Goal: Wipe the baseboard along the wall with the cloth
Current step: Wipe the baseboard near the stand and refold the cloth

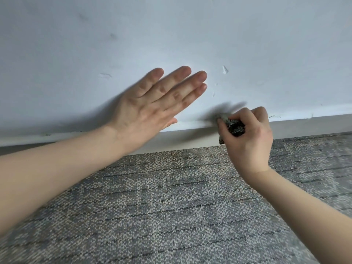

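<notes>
Dark, speckled weave, black flecked with pale grey: that is the cloth (234, 127), bunched into a tight wad. Only a small patch shows between the thumb and curled fingers of the right hand (249, 138), which grips it firmly. A short end pokes out below the thumb and a paler, blurred bit shows above it. The wad is pressed against the baseboard (190, 141), right at its top edge where it meets the wall (171, 35).

To the left of that hand the baseboard runs as a plain off-white strip, smooth and flat-faced, with a soft shadow lying over it. To the right of the hand it carries on, greyer in tone, with a few dark specks along the top edge.

Up and to the left of the gripping hand, the left hand (152, 103) lies open, fingers straight and close together, and seems to rest flat on the pale blue-white wall, its thumb down near the baseboard's top edge. Small chips and scuffs mark the paint around its fingertips.

Beneath both forearms spreads grey looped carpet (171, 206) with faint darker lines.
</notes>
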